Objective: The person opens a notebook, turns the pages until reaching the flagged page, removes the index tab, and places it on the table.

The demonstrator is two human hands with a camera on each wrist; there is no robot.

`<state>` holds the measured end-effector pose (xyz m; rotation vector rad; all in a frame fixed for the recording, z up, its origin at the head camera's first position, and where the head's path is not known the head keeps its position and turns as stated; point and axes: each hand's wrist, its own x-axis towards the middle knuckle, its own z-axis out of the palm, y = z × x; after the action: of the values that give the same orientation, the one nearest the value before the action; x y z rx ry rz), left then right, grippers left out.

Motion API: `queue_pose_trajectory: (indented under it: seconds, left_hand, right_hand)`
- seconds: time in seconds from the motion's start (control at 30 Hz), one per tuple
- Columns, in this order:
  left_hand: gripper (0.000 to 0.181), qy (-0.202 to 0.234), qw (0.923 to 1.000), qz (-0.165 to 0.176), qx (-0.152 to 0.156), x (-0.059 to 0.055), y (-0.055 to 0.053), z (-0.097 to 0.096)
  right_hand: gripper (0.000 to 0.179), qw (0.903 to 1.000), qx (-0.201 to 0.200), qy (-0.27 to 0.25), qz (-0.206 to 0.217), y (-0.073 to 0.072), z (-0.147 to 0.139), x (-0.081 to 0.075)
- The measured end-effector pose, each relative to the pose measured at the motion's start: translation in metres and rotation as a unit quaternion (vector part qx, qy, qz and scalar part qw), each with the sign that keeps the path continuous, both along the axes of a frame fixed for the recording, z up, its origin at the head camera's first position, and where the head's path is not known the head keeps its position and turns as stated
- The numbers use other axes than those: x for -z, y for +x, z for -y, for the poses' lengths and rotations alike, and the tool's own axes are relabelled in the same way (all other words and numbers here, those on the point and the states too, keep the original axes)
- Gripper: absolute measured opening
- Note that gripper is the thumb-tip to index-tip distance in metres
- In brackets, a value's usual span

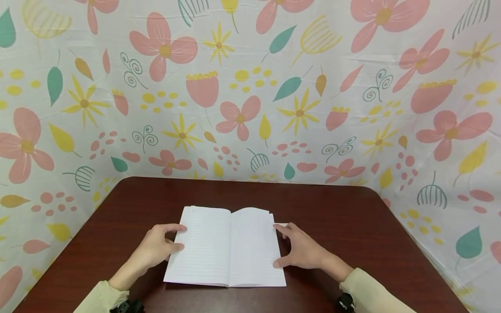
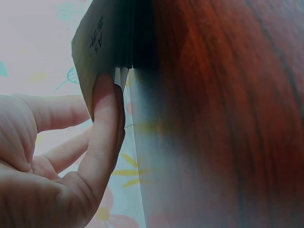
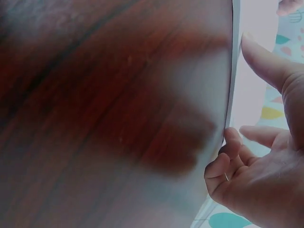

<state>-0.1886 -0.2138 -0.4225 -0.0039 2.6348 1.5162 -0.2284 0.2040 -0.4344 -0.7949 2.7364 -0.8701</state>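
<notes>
An open notebook [image 1: 205,248] with lined pages lies on the brown table. Its left edge is in my left hand [image 1: 158,245]: thumb and index finger rest on the page, and in the left wrist view another finger presses the back cover [image 2: 97,50], which bears handwriting and stands off the wood there. My right hand [image 1: 303,248] spreads thumb and index finger onto the right page's margin. The right wrist view shows its other fingers [image 3: 218,166] bent beside the page edge. A small white strip [image 1: 282,224] shows under the right index finger.
The dark wooden table [image 1: 344,217] stretches around the notebook on all sides. Behind and beside it hangs a white cloth [image 1: 250,143] printed with flowers and leaves. Dark wrist devices [image 1: 127,306] sit at both sleeves.
</notes>
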Motion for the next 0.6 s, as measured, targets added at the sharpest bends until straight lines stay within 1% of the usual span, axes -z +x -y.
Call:
queue_pose_trajectory:
  seconds: [0.07, 0.23, 0.43, 0.6]
  left_hand:
    - [0.046, -0.002, 1.0, 0.002, -0.001, 0.0, 0.0, 0.0]
    - [0.046, -0.001, 1.0, 0.001, -0.001, 0.001, 0.0, 0.001]
    - [0.045, -0.002, 1.0, 0.001, -0.001, 0.0, 0.0, 0.0]
    - [0.045, 0.001, 1.0, 0.0, -0.001, 0.001, -0.001, -0.001]
  right_hand:
    - [0.1, 1.0, 0.004, -0.002, -0.002, 0.0, 0.002, 0.0]
    - [0.091, 1.0, 0.0, -0.007, -0.006, 0.001, 0.006, 0.0]
    - [0.09, 0.9999, -0.007, -0.015, 0.002, -0.003, 0.012, 0.001]
    - [0.087, 0.999, -0.014, -0.041, 0.014, -0.007, 0.018, 0.0]
